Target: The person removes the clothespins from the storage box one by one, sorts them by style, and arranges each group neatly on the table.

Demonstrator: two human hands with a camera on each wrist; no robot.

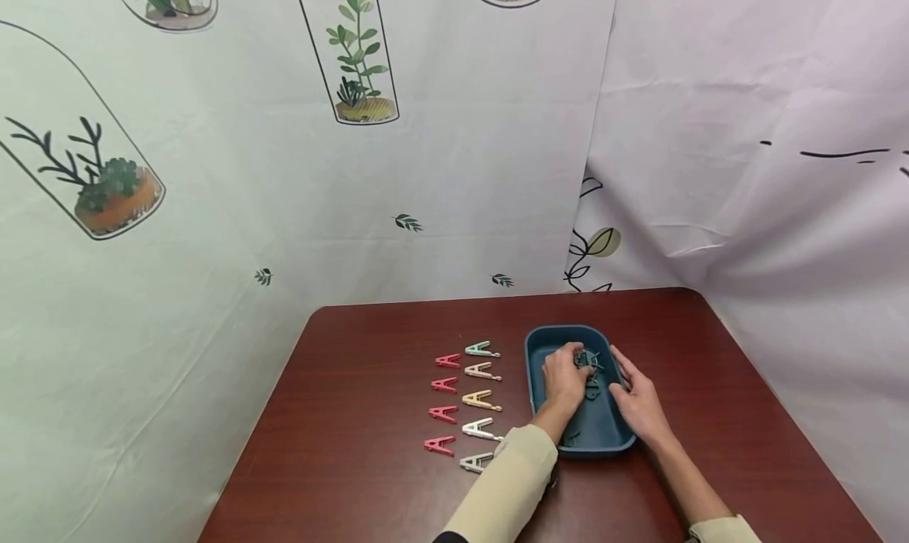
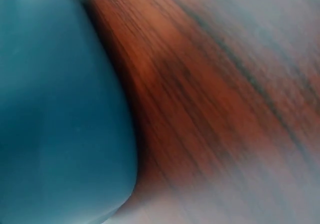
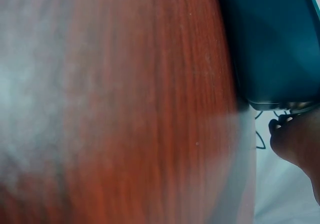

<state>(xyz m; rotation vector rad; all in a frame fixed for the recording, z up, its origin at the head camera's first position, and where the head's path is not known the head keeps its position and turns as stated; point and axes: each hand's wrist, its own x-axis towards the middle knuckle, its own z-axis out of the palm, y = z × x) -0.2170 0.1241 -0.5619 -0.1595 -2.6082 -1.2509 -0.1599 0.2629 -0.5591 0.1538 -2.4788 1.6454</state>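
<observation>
In the head view, a dark blue tray (image 1: 600, 436) sits on the table and holds several dark green clothespins (image 1: 592, 388). My left hand (image 1: 564, 381) reaches into the tray from the near left. Its fingers and thumb bend around a dark green clothespin (image 1: 586, 359) near the far end; the exact contact is partly hidden. With thumb at the rim and fingers along the outside, my right hand (image 1: 639, 405) holds the tray's right side. The left wrist view shows the tray's outer wall (image 2: 65, 114). At the right wrist view's edge, part of a hand (image 3: 300, 144) touches the tray.
Left of the tray, pink-red clothespins (image 1: 443, 384) form a column. Beside them runs a second column with green, cream, yellow and white clothespins (image 1: 479, 428). The nearest one is partly covered by the left sleeve (image 1: 507, 480). A patterned cloth (image 1: 461, 180) hangs behind the brown table (image 1: 341, 417).
</observation>
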